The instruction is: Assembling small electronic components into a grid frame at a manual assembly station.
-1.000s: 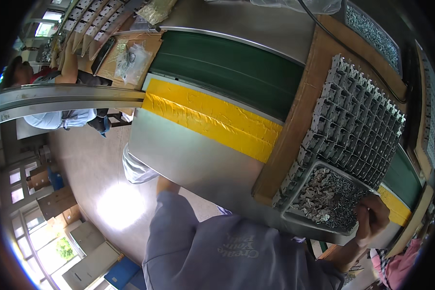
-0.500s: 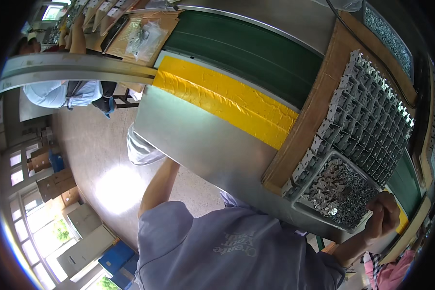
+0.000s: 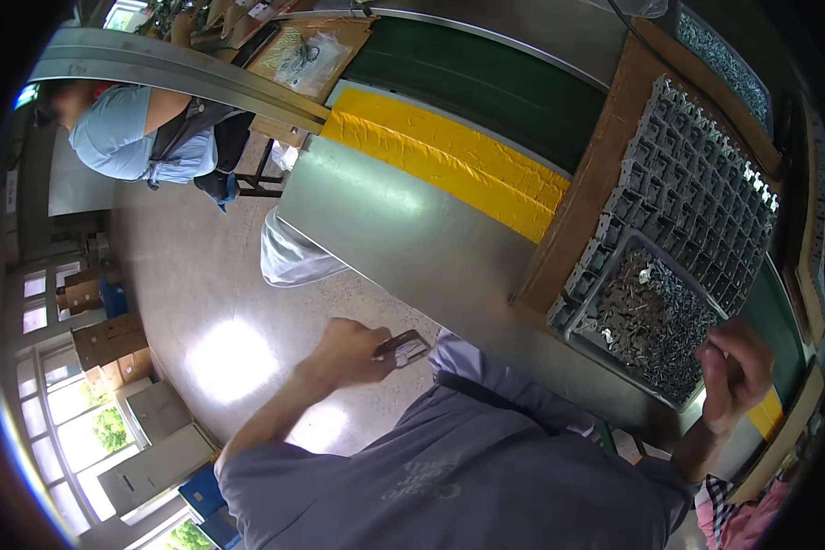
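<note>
My left hand (image 3: 346, 350) is raised below the table's near edge and is shut on a small flat brown-and-grey part (image 3: 405, 346). My right hand (image 3: 736, 367) hovers at the near right corner of a grey tray (image 3: 683, 275) heaped with small metal parts (image 3: 646, 316). Its fingers are curled, and whatever may be inside them is hidden. Behind the tray, rows of grey moulded components (image 3: 697, 197) fill a cardboard-lined board (image 3: 585, 188).
The steel table (image 3: 412, 247) has a yellow strip (image 3: 449, 156) and a green conveyor belt (image 3: 486, 82) beyond it. A clear plastic bag (image 3: 293, 258) hangs at its left edge. Another person (image 3: 128, 133) sits at far left. Cardboard boxes (image 3: 108, 341) stand on the floor.
My left hand has come up from beneath the table with the small part in it. My right hand has lifted off the tray's parts and drawn slightly back.
</note>
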`<state>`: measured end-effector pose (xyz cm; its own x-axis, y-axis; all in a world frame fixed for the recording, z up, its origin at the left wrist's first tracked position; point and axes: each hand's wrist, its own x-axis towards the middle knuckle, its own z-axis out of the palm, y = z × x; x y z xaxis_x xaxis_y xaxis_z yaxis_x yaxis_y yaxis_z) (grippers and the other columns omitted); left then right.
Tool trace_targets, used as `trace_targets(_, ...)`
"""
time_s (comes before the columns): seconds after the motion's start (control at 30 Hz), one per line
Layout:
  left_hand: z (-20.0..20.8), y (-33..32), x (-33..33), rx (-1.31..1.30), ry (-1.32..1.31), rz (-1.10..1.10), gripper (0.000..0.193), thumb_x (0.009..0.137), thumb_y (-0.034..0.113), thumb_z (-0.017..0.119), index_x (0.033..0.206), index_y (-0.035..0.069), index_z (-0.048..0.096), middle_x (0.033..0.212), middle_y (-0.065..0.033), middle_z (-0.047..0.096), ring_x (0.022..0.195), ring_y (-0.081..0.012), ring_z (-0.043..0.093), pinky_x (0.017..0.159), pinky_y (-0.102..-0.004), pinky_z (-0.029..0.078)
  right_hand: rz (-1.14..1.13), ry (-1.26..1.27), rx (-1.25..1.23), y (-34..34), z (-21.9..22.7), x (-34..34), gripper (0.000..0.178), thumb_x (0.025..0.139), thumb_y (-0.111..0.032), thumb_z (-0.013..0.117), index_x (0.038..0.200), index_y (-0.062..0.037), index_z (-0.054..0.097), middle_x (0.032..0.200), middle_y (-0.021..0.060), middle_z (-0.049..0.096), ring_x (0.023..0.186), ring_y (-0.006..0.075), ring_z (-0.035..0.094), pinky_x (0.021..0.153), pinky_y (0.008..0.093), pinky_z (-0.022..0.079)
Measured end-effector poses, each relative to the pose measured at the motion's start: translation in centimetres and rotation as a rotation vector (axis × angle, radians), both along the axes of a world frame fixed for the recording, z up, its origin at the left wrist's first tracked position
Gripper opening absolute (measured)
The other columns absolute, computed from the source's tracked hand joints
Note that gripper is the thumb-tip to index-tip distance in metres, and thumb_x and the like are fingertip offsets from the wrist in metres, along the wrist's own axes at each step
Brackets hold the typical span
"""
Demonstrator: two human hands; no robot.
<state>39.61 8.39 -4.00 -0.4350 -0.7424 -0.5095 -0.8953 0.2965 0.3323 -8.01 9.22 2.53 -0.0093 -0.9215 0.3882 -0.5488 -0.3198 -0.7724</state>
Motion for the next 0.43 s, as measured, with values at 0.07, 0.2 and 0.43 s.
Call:
trace_targets(0.07, 6.2, -2.6, -0.7, 0.001, 0.091, -0.020, 0.018, 0.075, 0.026, 0.076, 0.080, 0.010, 0.072, 0.059, -0.0110, 0.064, 0.052, -0.0299, 0.064, 0.055, -0.0402, 0.051, 0.020, 0.005, -0.003, -0.1, 0.2, 0.4, 0.020, 0.070, 0.000, 0.068, 0.090, 0.0025, 0.071, 0.073, 0.0111, 0.065, 0.059, 0.0186, 0.057, 0.056, 0.0302, 0.042)
trace_targets(0.2, 14.4, -7.0, -0.7, -0.185, 0.582, 0.093, 0.011, 0.072, 0.003, 0.073, 0.079, -0.004, 0.071, 0.055, -0.0064, 0.061, 0.038, -0.0075, 0.050, 0.034, -0.0242, 0.034, 0.035, 0.046, -0.046, -0.3, 0.5, 1.5, 0.022, 0.068, 0.001, 0.067, 0.089, 0.0022, 0.071, 0.072, 0.0117, 0.065, 0.057, 0.0189, 0.057, 0.053, 0.0304, 0.041)
trace_targets(0.43, 11.4, -11.0, -5.4, -0.997, 0.607, -0.308, 0.019, 0.076, 0.004, 0.065, 0.092, 0.000, 0.074, 0.060, -0.0012, 0.063, 0.041, -0.0103, 0.050, 0.040, -0.0258, 0.037, 0.214, 0.062, -0.124, -1.2, 1.6, 2.3, 0.023, 0.064, 0.003, 0.068, 0.087, 0.0026, 0.071, 0.067, 0.0109, 0.067, 0.051, 0.0213, 0.059, 0.047, 0.0321, 0.043)
